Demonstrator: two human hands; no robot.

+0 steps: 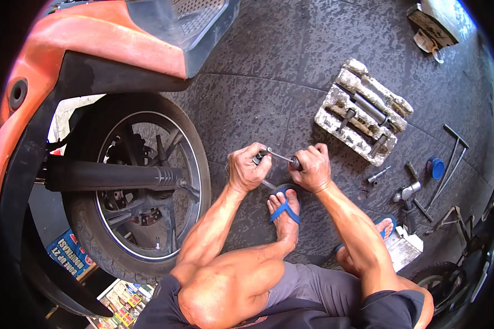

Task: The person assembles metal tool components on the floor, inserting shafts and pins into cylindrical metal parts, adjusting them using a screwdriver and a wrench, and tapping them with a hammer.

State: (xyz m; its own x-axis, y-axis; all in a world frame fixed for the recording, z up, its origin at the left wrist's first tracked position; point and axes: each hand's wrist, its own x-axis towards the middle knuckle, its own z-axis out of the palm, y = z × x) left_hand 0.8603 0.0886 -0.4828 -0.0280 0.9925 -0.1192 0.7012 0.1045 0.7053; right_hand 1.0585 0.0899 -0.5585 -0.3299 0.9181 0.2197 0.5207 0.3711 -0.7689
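My left hand (247, 168) is closed around a small dark metal part (262, 156), whose end shows between thumb and fingers. A thin silver rod (268, 185) shows below that hand; I cannot tell whether it belongs to the same part. My right hand (312, 169) grips a screwdriver (280, 157) by its dark handle. Its shaft points left, and the tip meets or nearly meets the part in my left hand. Both hands are held above my sandalled foot, to the right of the motorcycle wheel (202, 181).
An orange scooter body (115, 33) and a black shock absorber (115, 174) fill the left. On the dark floor at right lie a worn foam tray (326, 118) with metal tools, a blue cap (436, 168), a T-handle wrench (449, 170) and a ratchet-like tool (409, 191).
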